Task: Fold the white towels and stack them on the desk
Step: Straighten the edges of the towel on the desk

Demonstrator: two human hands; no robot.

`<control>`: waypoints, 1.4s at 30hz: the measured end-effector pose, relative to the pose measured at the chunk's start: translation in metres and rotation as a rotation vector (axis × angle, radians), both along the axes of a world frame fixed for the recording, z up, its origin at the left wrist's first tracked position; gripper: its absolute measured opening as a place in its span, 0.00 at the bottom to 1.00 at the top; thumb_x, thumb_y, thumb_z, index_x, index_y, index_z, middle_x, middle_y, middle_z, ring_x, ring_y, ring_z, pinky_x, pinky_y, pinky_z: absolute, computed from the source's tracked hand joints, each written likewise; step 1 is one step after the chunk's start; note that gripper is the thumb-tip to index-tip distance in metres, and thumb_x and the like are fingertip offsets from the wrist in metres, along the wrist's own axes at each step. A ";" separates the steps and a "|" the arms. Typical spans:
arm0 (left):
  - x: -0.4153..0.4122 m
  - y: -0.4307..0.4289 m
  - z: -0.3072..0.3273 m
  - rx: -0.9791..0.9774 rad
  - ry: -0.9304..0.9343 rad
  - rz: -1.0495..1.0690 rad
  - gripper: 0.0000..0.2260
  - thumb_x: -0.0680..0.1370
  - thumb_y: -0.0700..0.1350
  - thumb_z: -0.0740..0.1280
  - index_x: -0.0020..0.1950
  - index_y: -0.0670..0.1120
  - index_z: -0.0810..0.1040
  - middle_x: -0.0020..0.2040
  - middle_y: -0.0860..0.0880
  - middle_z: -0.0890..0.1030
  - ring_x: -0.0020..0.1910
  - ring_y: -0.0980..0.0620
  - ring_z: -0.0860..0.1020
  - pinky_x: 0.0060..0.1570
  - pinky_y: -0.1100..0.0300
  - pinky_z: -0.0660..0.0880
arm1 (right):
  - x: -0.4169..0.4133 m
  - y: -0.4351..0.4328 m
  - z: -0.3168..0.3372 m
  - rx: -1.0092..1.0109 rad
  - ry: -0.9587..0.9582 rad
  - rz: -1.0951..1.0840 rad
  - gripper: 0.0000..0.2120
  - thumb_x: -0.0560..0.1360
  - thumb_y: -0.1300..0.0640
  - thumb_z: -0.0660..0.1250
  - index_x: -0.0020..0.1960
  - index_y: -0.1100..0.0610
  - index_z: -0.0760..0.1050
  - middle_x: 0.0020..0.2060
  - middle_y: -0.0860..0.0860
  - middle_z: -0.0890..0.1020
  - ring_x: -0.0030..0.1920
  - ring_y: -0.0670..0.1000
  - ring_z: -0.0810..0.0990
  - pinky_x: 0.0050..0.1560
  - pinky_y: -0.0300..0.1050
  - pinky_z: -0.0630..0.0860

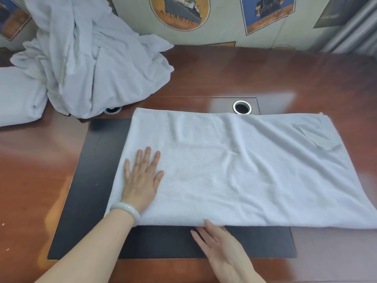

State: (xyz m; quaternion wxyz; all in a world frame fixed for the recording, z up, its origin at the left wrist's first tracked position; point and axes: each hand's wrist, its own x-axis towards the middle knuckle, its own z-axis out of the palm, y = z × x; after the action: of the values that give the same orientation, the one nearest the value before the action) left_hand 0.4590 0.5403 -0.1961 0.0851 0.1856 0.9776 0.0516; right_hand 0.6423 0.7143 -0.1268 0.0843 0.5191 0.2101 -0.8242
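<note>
A white towel [234, 166] lies spread flat and doubled over on the desk [224, 74], partly covering a black desk mat [98, 180]. My left hand [141, 180] presses flat on the towel's left part, fingers straight and spread; a pale bangle sits on that wrist. My right hand [220, 246] lies open on the mat at the towel's near edge, its fingertips touching the folded hem. A crumpled heap of white towels [87, 58] sits at the back left. A folded white towel [18, 94] rests at the far left edge.
Two round cable holes are set in the desk, one [242, 107] just behind the towel and one [112, 109] half hidden under the heap. A wall with ship posters [179, 13] stands behind the desk. Bare wood shows at the left and far right.
</note>
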 end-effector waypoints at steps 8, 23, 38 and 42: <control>0.000 0.000 -0.009 -0.035 0.079 0.010 0.28 0.81 0.60 0.39 0.81 0.55 0.46 0.81 0.52 0.46 0.80 0.50 0.44 0.76 0.40 0.45 | 0.010 0.006 -0.010 0.281 -0.165 0.150 0.11 0.74 0.63 0.73 0.55 0.63 0.78 0.44 0.59 0.85 0.44 0.58 0.85 0.41 0.47 0.79; 0.043 0.104 -0.003 0.011 0.097 -0.221 0.28 0.82 0.58 0.46 0.80 0.49 0.56 0.81 0.48 0.52 0.80 0.47 0.50 0.75 0.39 0.50 | -0.007 0.159 -0.023 1.826 0.042 0.940 0.20 0.80 0.55 0.57 0.71 0.53 0.70 0.69 0.48 0.73 0.72 0.51 0.68 0.71 0.46 0.60; 0.059 0.228 -0.002 0.136 0.055 -0.304 0.29 0.83 0.59 0.40 0.78 0.47 0.62 0.80 0.47 0.58 0.78 0.45 0.57 0.73 0.40 0.54 | 0.026 0.311 -0.064 1.919 -0.120 1.319 0.30 0.80 0.41 0.48 0.79 0.51 0.57 0.80 0.49 0.53 0.79 0.50 0.54 0.75 0.56 0.49; 0.030 0.295 -0.012 0.093 0.065 -0.320 0.30 0.83 0.60 0.41 0.76 0.48 0.67 0.78 0.46 0.63 0.77 0.42 0.60 0.72 0.38 0.52 | 0.036 0.333 -0.069 1.960 0.104 1.191 0.27 0.80 0.45 0.55 0.78 0.48 0.60 0.79 0.45 0.57 0.78 0.45 0.55 0.75 0.47 0.48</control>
State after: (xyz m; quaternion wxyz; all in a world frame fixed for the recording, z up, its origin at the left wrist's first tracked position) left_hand 0.4890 0.8356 -0.2077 0.0519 0.3441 0.9344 0.0764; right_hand 0.6784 1.0478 -0.1955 0.0116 0.1453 0.9769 -0.1561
